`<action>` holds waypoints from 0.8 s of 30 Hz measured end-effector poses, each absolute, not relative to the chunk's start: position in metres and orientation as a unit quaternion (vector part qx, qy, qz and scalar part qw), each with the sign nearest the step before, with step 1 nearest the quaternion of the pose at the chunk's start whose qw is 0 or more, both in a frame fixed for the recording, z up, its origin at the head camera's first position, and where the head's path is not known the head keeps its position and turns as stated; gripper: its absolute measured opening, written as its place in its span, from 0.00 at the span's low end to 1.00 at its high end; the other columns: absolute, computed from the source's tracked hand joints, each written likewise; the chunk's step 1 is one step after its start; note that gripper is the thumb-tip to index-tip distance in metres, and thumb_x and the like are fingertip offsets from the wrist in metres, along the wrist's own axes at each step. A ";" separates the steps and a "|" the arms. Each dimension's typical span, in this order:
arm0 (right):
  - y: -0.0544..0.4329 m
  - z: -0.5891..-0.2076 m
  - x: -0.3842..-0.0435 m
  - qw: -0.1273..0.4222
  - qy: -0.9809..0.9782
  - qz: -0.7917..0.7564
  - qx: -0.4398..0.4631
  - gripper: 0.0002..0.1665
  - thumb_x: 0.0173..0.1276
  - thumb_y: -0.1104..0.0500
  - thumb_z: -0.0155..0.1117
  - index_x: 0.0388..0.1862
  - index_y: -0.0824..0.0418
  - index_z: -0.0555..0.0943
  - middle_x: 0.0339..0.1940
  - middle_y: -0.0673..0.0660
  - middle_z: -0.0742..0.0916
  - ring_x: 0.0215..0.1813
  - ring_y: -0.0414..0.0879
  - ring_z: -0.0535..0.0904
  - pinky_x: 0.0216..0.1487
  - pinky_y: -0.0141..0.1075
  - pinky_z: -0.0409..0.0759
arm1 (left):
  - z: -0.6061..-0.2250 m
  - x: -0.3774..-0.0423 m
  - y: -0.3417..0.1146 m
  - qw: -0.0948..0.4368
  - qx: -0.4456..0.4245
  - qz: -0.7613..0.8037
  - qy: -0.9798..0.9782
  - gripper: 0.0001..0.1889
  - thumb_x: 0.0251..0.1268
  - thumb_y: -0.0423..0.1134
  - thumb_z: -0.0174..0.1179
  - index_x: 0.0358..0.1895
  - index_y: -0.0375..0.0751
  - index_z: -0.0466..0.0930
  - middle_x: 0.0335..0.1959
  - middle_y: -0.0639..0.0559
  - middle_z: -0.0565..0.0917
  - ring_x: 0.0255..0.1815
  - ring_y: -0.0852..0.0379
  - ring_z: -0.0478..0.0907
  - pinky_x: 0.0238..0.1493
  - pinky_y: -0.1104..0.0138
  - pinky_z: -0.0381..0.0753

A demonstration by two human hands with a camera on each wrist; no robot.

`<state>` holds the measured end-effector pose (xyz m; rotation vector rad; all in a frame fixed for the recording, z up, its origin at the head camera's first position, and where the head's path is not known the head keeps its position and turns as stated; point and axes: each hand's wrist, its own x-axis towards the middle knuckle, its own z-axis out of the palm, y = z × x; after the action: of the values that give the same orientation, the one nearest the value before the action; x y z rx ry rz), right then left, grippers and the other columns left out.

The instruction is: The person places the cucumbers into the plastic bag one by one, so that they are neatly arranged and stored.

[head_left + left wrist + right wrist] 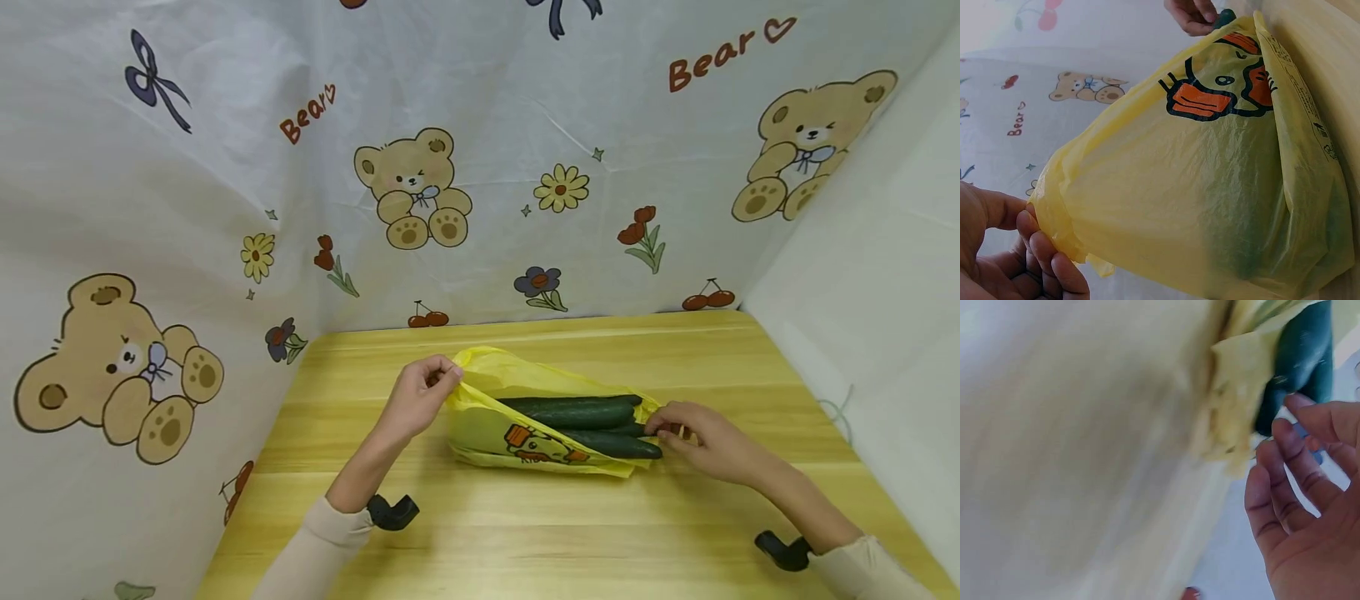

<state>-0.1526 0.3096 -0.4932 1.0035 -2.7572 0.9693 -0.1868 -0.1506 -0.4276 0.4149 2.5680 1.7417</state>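
Observation:
A thin yellow plastic bag (pixel 491 429) with a printed duck lies on its side, its mouth facing up and right. Several dark green cucumbers (pixel 573 412) lie in it, their ends poking out at the right. My left hand (pixel 423 392) pinches the bag's upper left corner between thumb and fingers, pulling the film taut. In the left wrist view, cucumbers show dimly through the film. At the bag's right end, my right hand (pixel 701 437) has thumb and fingertips curled at the end of one cucumber (pixel 1300 350), pinching its tip. The bag's crumpled edge hangs beside it.
The bag lies on a light wood-grain table (pixel 525 533). A white cloth (pixel 495 75) printed with bears and flowers hangs behind and at the left, and a plain white wall (pixel 885 333) stands at the right. Black wrist mounts (pixel 393 512) sit on both wrists.

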 end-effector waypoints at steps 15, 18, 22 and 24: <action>0.322 -0.526 -0.143 -0.024 -0.905 0.291 0.311 0.06 0.78 0.55 0.71 0.41 0.44 0.83 0.29 0.37 0.81 0.30 0.25 0.71 0.30 0.28 0.72 | -0.427 -0.186 -0.150 0.007 0.123 0.562 0.818 0.12 0.84 0.43 0.60 0.42 0.39 0.86 0.30 0.51 0.76 0.29 0.56 0.68 0.34 0.69 0.70; 0.328 -0.510 -0.138 -0.034 -0.892 0.299 0.337 0.10 0.82 0.60 0.64 0.41 0.43 0.79 0.27 0.37 0.79 0.29 0.25 0.69 0.28 0.27 0.71 | -0.427 -0.186 -0.150 0.007 0.123 0.562 0.818 0.12 0.84 0.43 0.59 0.42 0.39 0.85 0.30 0.51 0.75 0.29 0.57 0.68 0.34 0.69 0.70; 0.337 -0.476 -0.132 -0.011 -0.877 0.288 0.385 0.17 0.81 0.69 0.61 0.44 0.44 0.74 0.24 0.36 0.76 0.26 0.23 0.66 0.25 0.26 0.69 | -0.427 -0.188 -0.151 0.002 0.126 0.564 0.816 0.12 0.84 0.43 0.59 0.42 0.37 0.85 0.30 0.51 0.75 0.29 0.56 0.68 0.34 0.69 0.69; 0.340 -0.456 -0.131 0.020 -0.876 0.274 0.396 0.21 0.78 0.72 0.61 0.44 0.44 0.72 0.24 0.35 0.75 0.25 0.22 0.64 0.24 0.24 0.67 | -0.427 -0.189 -0.150 0.001 0.128 0.567 0.814 0.13 0.84 0.43 0.59 0.42 0.37 0.85 0.30 0.51 0.75 0.30 0.56 0.67 0.34 0.69 0.69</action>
<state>-0.1312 0.3404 -0.4560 1.2295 -2.7177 0.8514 -0.1888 -0.1504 -0.4274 0.4019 2.5558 1.7789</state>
